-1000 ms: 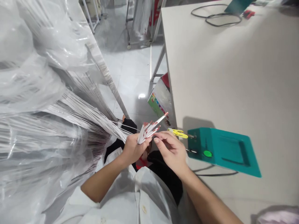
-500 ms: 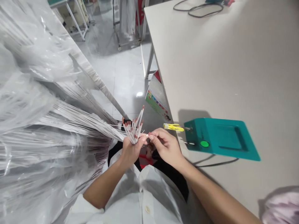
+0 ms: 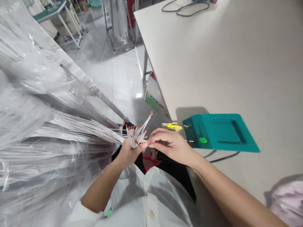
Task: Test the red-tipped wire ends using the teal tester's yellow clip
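Note:
My left hand (image 3: pixel 129 151) is closed around a bundle of thin white wires (image 3: pixel 136 137) with reddish-brown tips fanning upward. The wires run back left into a thick hank (image 3: pixel 87 126). My right hand (image 3: pixel 167 142) pinches at the left thumb's tip; what lies between its fingertips is too small to make out. Just beyond the right hand, a teal box (image 3: pixel 222 130) with a green round button (image 3: pixel 203 140) stands on the table. A yellow clip (image 3: pixel 172 126) is fixed to one of its metal terminals.
Plastic-wrapped wire hanks (image 3: pixel 28 126) hang along a slanted rail (image 3: pixel 94 90) at my left. The pale table (image 3: pixel 213 63) fills the right side, with a black cable (image 3: pixel 189 9) at the back and pink cloth (image 3: pixel 288 201) near the front. A wheeled rack (image 3: pixel 120 28) stands farther off.
My view has shifted slightly. The right hand's fingertips have come closer to the left thumb, and the reddish tip seen between them before is now hidden. The left hand keeps its bundle.

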### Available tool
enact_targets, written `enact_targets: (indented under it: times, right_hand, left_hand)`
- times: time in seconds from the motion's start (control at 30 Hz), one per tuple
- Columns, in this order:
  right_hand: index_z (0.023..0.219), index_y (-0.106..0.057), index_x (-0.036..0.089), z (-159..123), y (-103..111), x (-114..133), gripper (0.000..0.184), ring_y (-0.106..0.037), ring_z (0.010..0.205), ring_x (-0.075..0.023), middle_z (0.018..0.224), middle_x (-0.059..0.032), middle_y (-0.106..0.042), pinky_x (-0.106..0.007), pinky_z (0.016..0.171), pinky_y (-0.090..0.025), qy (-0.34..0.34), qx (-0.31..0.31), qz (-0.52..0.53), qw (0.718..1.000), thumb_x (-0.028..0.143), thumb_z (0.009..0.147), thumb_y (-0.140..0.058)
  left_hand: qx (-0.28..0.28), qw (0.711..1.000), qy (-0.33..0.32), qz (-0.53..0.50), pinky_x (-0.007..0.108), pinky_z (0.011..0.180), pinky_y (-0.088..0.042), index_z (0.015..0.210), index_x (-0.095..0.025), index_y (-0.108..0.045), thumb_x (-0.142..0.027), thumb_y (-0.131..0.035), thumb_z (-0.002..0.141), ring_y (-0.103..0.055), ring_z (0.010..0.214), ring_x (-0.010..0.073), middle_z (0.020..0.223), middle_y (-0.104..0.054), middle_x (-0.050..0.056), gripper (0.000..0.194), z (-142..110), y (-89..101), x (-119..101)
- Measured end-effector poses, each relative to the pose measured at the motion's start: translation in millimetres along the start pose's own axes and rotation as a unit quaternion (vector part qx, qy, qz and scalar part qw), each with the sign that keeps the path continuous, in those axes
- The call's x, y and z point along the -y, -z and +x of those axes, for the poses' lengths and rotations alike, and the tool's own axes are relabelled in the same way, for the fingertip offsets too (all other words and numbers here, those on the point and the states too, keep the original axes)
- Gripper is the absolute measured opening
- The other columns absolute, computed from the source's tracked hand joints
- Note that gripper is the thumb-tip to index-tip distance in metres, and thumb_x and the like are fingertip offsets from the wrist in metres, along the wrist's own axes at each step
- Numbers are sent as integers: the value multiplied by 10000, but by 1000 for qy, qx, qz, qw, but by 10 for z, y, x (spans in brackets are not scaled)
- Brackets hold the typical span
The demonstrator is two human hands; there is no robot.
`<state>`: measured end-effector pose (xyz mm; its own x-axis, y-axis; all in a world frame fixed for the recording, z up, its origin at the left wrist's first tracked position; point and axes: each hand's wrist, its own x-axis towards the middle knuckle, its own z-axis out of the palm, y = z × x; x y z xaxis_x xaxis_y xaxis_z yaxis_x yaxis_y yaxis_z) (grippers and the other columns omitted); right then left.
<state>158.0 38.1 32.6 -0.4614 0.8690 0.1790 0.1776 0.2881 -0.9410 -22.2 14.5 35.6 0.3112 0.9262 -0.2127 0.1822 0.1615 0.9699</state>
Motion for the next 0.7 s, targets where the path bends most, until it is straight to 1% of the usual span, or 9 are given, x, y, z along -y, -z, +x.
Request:
enact_targets:
  times: [0.1, 0.2, 0.3, 0.37, 0.47, 0.53, 0.6, 0.67, 0.7]
  right_hand:
    - [686, -684, 201, 4, -116, -24, 136, -588, 633, -115, 766, -31, -624, -247, 563, -487, -52, -39, 153, 986, 324, 742, -667]
    - [662, -683, 190, 3, -279, -39, 193, -548, 559, -97, 750, -20, -614, -232, 479, -459, -131, -89, 282, 946, 379, 677, -717]
    - [692, -686, 180, 2, -396, -49, 249, -502, 503, -81, 713, -14, -621, -215, 423, -412, -189, -128, 335, 914, 426, 666, -715]
    - [712, -677, 175, -2, -430, -63, 247, -500, 500, -89, 631, -1, -609, -212, 422, -401, -201, -150, 339, 907, 420, 684, -703]
    - [726, -662, 175, -21, -437, -97, 219, -514, 500, -100, 603, 6, -600, -232, 448, -428, -193, -187, 309, 912, 392, 711, -685]
    - [724, -661, 182, -43, -429, -121, 189, -544, 532, -109, 679, -13, -629, -258, 496, -465, -159, -220, 246, 931, 370, 735, -666]
    - [716, -661, 194, -66, -409, -135, 155, -575, 582, -121, 715, -25, -643, -273, 554, -488, -104, -236, 141, 956, 331, 779, -625]
    - [720, -660, 205, -82, -374, -138, 161, -594, 620, -132, 691, -29, -642, -273, 582, -493, -38, -222, 19, 974, 285, 822, -565]
    - [728, -662, 209, -86, -351, -138, 172, -602, 635, -138, 688, -34, -646, -274, 594, -496, -6, -209, -40, 977, 264, 834, -538]
  left_hand:
    - [18, 997, 27, -68, 244, 498, -246, 554, -155, -539, -435, -560, 773, -307, 490, 85, 489, -362, -32, 356, 0, 51, 100]
    - [-17, 985, 56, -161, 236, 473, -211, 591, -151, -565, -436, -602, 743, -274, 462, 67, 497, -382, -40, 325, 5, 15, 188]
    - [-64, 969, 61, -231, 227, 465, -235, 638, -146, -571, -438, -627, 719, -291, 443, 52, 523, -450, -38, 308, 14, -94, 232]
    - [-98, 964, 56, -240, 221, 451, -240, 691, -145, -590, -421, -631, 722, -304, 429, 49, 525, -477, -41, 281, 18, -174, 238]
    - [-140, 972, 45, -183, 222, 437, -262, 753, -145, -618, -387, -619, 752, -349, 421, 52, 555, -525, -34, 242, 7, -253, 210]
    - [-142, 982, 43, -113, 229, 459, -300, 719, -142, -621, -375, -589, 788, -388, 438, 64, 524, -503, -35, 245, -11, -269, 168]
    - [-133, 988, 47, -59, 235, 481, -325, 683, -143, -612, -372, -557, 818, -404, 447, 76, 472, -454, -42, 272, -31, -268, 126]
    - [-125, 990, 51, -41, 237, 482, -330, 679, -147, -597, -367, -539, 830, -396, 437, 79, 452, -428, -48, 273, -45, -266, 100]
    - [-125, 990, 50, -41, 236, 477, -327, 676, -151, -586, -364, -534, 832, -389, 428, 78, 446, -420, -51, 270, -49, -268, 98]
